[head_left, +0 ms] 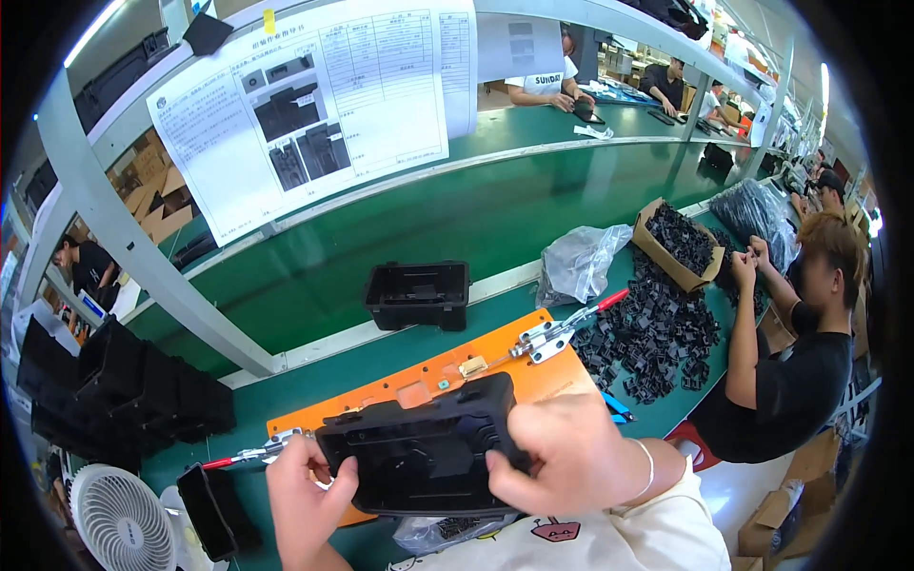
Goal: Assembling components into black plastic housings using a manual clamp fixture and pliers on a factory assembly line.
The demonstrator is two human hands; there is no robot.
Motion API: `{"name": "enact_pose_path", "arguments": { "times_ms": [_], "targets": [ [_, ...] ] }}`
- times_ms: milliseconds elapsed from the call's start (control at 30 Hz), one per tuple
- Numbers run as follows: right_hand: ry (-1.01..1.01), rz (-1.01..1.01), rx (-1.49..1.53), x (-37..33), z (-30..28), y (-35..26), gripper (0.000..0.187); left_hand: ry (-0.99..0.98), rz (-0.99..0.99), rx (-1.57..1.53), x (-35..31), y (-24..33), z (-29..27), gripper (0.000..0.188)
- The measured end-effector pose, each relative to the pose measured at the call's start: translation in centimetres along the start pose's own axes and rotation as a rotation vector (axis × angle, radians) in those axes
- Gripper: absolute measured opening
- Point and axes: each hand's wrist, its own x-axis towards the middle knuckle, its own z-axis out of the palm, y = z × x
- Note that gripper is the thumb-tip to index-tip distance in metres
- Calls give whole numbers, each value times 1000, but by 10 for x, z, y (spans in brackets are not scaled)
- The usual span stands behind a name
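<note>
A black plastic box [428, 452], its hollow inside facing me, is held between both hands above the near edge of an orange fixture plate [562, 376]. My left hand [309, 490] grips the box's left end, thumb on the rim. Around the right end closes my right hand [562, 457], its thumb pressed at the inner edge. The plate carries toggle clamps with red handles: one clamp [547, 338] at its right end, another clamp [257, 449] at its left. The box covers part of the plate.
Another black box [417, 295] stands beyond the plate. Stacked black boxes [124, 381] and a white fan [124, 519] are at the left. At right lie a heap of small black parts [652, 333], a filled carton [676, 249] and a plastic bag [581, 266]. A co-worker [790, 352] sits nearby.
</note>
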Motion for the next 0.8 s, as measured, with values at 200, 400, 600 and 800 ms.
{"name": "enact_pose_path", "arguments": {
  "times_ms": [200,400,600,800],
  "targets": [
    [77,-108,-15,2,5,-8,36,15,-34,-6,3,-14,13,33],
    [130,-79,-71,20,-1,23,34,40,-10,-170,16,-14,21,27],
    [297,679,522,121,-26,186,22,-82,177,-206,10,-34,53,18],
    [244,1149,604,152,-3,350,29,-277,502,319,14,-33,76,21]
  ]
}}
